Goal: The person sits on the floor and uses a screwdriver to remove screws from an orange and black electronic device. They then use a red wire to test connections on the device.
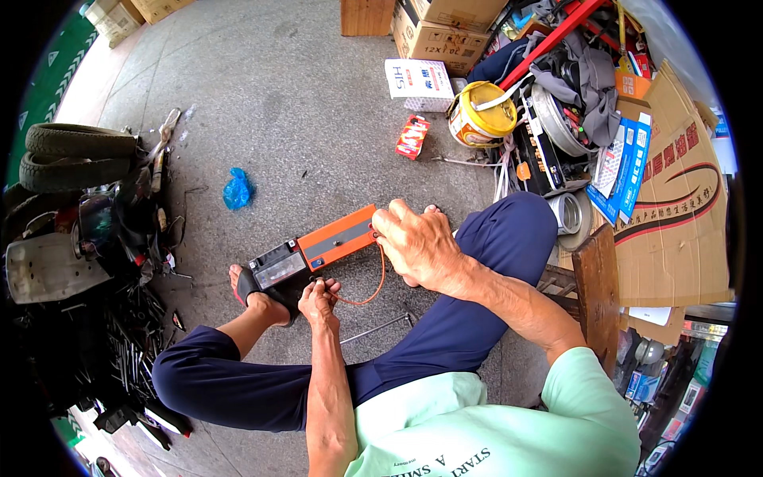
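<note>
An orange battery (342,237) and a dark grey-and-black battery (278,265) lie end to end on the ground between my feet. My right hand (413,242) is closed over the orange battery's right end; what its fingers grip is hidden. A thin orange cable (372,294) loops down from that end to my left hand (318,302), whose fingers pinch its end, with a small dark piece, just below the batteries. A long metal tool (373,328) lies on the floor under my legs.
Tires (79,141) and dark tools (119,350) crowd the left. A blue plastic bag (238,191) lies ahead. At right are a yellow bucket (481,119), a red packet (412,137), boxes (441,44), cardboard (668,207) and a wooden stool (594,294).
</note>
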The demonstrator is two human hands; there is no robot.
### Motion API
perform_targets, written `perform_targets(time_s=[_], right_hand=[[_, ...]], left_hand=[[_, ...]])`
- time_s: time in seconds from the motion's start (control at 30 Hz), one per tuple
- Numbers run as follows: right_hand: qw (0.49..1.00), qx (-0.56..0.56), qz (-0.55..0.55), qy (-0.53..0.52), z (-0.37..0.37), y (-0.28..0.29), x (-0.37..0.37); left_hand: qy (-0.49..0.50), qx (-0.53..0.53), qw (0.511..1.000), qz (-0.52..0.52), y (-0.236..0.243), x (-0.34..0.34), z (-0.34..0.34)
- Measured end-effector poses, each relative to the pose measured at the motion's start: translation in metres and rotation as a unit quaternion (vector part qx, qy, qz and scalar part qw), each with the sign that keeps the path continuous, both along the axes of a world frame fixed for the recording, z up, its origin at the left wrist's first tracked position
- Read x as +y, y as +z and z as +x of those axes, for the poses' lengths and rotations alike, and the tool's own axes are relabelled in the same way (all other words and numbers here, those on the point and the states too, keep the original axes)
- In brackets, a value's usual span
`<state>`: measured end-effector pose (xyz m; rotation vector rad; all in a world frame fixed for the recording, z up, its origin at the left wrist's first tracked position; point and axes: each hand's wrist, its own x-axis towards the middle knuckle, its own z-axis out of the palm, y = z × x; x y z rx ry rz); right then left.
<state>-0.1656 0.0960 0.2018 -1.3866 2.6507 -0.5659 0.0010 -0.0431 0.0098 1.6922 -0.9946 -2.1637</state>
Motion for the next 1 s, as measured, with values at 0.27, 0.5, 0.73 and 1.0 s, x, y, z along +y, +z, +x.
perform_targets(time_s=[0.27, 0.5, 0.73, 1.0], right_hand=[[1.000, -0.013, -0.013, 0.007, -0.0010, -0.0031, 0.0017], [0.999, -0.021, -0.028, -0.004, -0.0010, -0.0023, 0.0023], [0.999, -0.026, -0.028, -0.003, -0.0029, -0.0038, 0.0037], [0.999, -0.034, -0.032, -0.005, -0.0031, -0.0055, 0.0034]], left_hand=[[-0.002, -0.006, 1.000, 0.003, 0.0003, 0.0007, 0.0006], [-0.002, 0.006, 1.000, 0.009, -0.0003, -0.0001, 0.0029], [-0.002, 0.011, 1.000, 0.021, -0.0046, -0.0007, 0.0044], [-0.002, 0.004, 1.000, 0.025, -0.0070, -0.0006, 0.0056]])
